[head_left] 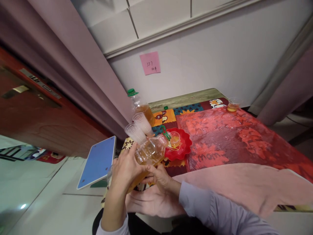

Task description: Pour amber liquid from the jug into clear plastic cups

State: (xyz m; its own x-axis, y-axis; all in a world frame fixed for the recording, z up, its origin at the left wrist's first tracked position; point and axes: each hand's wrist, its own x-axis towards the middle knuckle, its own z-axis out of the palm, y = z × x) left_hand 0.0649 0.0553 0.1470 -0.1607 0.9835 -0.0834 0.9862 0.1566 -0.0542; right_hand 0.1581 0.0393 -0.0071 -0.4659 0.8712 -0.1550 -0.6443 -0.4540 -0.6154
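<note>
A large clear bottle (150, 151) of amber liquid lies tilted in my hands, its uncapped mouth toward the right. My left hand (126, 168) wraps round its body from the left. My right hand (158, 176) grips it from below. The mouth is over a small clear cup (174, 139) with some amber liquid, which stands on a red scalloped plate (184, 145). A green handle (165, 133) hangs by the bottle's neck. Two stacks of clear plastic cups, one at the front (135, 133) and one behind (143, 124), stand just beyond the bottle.
Another bottle (144, 111) with a green cap stands behind the cups. A green cap (166, 107) lies near the table's back edge. A cup (233, 104) of amber liquid stands at the far right corner. Pink cloth (225, 182) covers the front edge; a blue board (97, 161) is left.
</note>
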